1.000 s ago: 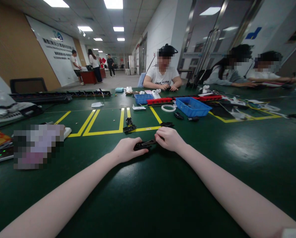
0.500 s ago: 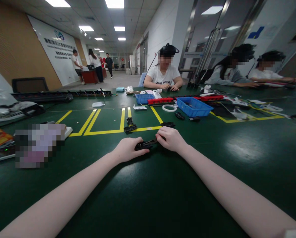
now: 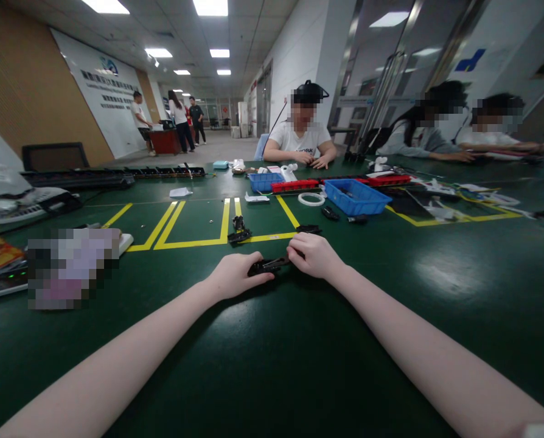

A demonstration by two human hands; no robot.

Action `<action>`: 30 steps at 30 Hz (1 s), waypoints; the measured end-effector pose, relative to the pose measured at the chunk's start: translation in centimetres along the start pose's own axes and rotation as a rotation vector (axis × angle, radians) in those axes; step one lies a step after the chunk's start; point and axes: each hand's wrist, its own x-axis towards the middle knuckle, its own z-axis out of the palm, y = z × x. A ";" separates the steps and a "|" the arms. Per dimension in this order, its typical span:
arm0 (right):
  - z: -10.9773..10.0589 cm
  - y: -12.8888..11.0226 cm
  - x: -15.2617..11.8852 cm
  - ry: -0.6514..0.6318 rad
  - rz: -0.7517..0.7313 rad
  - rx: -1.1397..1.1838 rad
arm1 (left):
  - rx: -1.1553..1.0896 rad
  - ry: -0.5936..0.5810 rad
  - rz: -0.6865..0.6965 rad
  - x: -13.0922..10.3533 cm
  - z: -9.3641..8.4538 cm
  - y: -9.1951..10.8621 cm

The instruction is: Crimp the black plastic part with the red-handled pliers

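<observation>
Just above the green table, my left hand (image 3: 238, 274) is closed around a narrow black part (image 3: 272, 265), thumb along its near side. A slim lever-like strip shows on the part's upper side; its exact kind is unclear. My right hand (image 3: 313, 255) has its thumb and fingertips pinched together at the right end of the same part, and the fingers hide what they grip there. Beyond my right hand, a flat black piece (image 3: 308, 229) lies by the yellow tape. Farther left, a jointed black piece (image 3: 239, 231) rests across a tape corner.
A blue bin (image 3: 356, 198) stands beyond my right hand, with two small black pieces (image 3: 330, 213) before it. A white ring (image 3: 311, 199) and a long red strip (image 3: 294, 185) lie nearby. A co-worker (image 3: 302, 131) sits opposite. At left is a blurred-out flat item (image 3: 71, 267).
The strip on the black part looks slightly lower, closer to its body. Both my hands have hardly moved. The co-worker opposite has shifted their hands slightly.
</observation>
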 end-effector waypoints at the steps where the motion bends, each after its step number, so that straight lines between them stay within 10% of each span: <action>1: 0.0 0.0 0.0 0.001 -0.001 0.000 | -0.002 0.000 0.003 0.0 0.0 0.0; 30: 0.2 0.0 -0.1 0.003 -0.003 -0.022 | 0.021 0.016 0.030 0.0 0.3 -0.2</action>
